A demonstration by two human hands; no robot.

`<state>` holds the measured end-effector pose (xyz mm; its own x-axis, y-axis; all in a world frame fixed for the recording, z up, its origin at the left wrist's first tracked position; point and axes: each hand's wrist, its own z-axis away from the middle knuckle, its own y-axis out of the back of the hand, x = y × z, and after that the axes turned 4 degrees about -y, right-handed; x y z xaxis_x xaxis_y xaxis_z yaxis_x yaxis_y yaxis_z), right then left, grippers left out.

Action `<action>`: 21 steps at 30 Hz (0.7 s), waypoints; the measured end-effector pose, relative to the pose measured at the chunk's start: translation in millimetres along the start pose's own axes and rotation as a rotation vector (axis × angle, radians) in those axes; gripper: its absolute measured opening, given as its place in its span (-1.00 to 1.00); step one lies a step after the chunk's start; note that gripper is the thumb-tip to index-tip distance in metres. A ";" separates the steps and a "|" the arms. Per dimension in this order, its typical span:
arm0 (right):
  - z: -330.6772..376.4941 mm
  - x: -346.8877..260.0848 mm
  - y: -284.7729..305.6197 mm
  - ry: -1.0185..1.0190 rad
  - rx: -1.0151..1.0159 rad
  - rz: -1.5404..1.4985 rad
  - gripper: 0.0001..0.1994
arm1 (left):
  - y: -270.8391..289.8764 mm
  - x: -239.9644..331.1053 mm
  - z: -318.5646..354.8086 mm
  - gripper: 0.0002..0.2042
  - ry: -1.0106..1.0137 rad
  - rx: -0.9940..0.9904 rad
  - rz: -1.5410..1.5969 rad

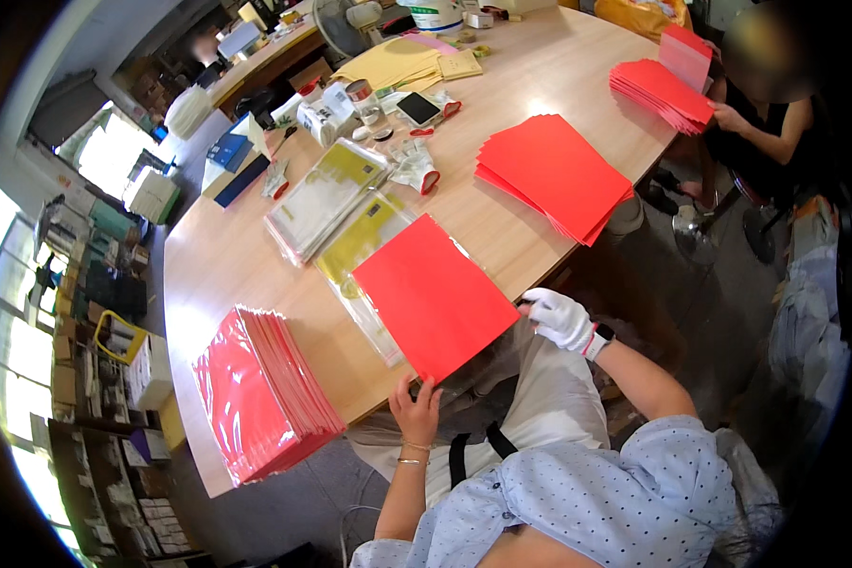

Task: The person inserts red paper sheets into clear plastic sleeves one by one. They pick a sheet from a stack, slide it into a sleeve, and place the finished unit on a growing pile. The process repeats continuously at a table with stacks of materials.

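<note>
Against left fingers (pixel 404 391), red sheet (pixel 435 298)

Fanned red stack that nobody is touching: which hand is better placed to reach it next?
Probably right: the gloved right hand, at the right corner of the red sheet, is nearer the fanned stack; the left hand is closer to the glossy stack.

The red sheet (pixel 435 298) at the left hand (pixel 413 411) seems smooth, matt paper. The right hand (pixel 557 320) wears a cloth glove (pixel 570 327). Left of the left hand, a stack (pixel 265 393) shows glossy, clear plastic. The table (pixel 237 251) before them looks like smooth wood.
</note>
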<state>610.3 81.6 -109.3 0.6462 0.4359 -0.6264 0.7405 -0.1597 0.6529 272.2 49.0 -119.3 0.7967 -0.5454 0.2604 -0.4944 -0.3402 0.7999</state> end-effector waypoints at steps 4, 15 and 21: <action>-29.7 -2.6 12.2 -0.048 -0.244 -0.158 -0.89 | 2.6 -16.5 -6.6 -0.85 -0.022 -0.063 0.230; -33.4 -21.5 -20.4 -0.678 -0.123 0.053 -0.76 | -20.2 -3.3 1.2 -0.78 1.131 -0.019 1.084; 5.5 -21.4 -57.2 -0.668 -0.025 -0.651 -0.71 | 19.5 5.3 -25.3 -0.82 0.883 -0.099 1.150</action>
<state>555.1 76.5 -135.7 0.0830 -0.1688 -0.9821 0.9951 -0.0400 0.0909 275.6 58.9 -88.6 -0.0470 0.1778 0.9829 -0.9983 0.0246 -0.0521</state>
